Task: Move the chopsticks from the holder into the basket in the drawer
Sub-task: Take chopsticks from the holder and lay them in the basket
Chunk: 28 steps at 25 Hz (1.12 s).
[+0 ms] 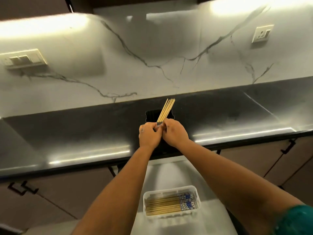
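Bamboo chopsticks fan toward one o'clock above the black holder on the counter; my left hand and right hand both pinch their lower, patterned ends. I judge them light, stiff and smooth, prone to splaying, so gripping the bundled ends suits. At six o'clock, the white basket in the drawer already holds more. Fingertips and holder's inside stay hidden.

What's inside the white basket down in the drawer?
The white basket holds a row of wooden chopsticks lying flat, with blue patterned ends. Anything underneath them is covered.
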Tool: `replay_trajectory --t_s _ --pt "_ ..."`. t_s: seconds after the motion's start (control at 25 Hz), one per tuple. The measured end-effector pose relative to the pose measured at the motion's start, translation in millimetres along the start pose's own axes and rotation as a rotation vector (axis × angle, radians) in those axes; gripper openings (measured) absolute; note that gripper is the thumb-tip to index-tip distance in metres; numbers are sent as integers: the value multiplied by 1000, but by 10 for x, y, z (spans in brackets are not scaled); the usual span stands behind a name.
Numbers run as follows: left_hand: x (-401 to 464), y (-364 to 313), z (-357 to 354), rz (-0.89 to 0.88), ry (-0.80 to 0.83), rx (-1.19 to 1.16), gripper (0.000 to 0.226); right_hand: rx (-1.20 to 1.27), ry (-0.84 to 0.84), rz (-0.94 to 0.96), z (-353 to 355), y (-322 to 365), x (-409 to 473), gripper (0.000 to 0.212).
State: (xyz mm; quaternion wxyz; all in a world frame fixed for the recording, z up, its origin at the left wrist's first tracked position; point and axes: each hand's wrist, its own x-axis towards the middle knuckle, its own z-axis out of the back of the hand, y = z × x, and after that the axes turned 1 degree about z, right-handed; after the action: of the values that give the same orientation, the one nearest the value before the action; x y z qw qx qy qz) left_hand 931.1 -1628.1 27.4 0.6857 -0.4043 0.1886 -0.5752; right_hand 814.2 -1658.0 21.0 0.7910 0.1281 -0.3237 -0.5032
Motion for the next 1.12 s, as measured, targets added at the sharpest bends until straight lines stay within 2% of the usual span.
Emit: replay_trajectory --t_s 0.04,0.12,0.16,0.28,0.44,0.56,0.68,0.8,1.0,1.12 --pt "96 -113 17 -11 -11 -15 36 10 12 -10 53 -4 125 16" --pt "294 -222 2 -10 -32 -63 15 44 27 -70 111 -108 343 13" --pt "379 -250 -19 3 -32 -86 12 69 27 -123 116 -213 454 13" --pt "582 -186 -114 26 -24 -102 29 141 13 -324 89 -589 760 26" --pt "907 0 -375 67 -25 -103 35 326 24 -643 -117 -1064 1280 46" --pt "1105 65 -557 75 -12 -86 36 510 18 -771 -345 -1201 1575 51" --pt "1237 93 -698 63 -12 -96 34 598 20 -798 -516 -1269 1809 37" --pt "1276 116 -750 55 -12 -123 32 566 -10 -792 -602 -1304 1936 20" --pt "1241 147 -660 62 -39 -105 34 352 -45 -735 -443 -1250 1980 20" --pt "1199 109 -583 58 -44 -130 33 310 -89 -660 -220 -1101 1992 17"
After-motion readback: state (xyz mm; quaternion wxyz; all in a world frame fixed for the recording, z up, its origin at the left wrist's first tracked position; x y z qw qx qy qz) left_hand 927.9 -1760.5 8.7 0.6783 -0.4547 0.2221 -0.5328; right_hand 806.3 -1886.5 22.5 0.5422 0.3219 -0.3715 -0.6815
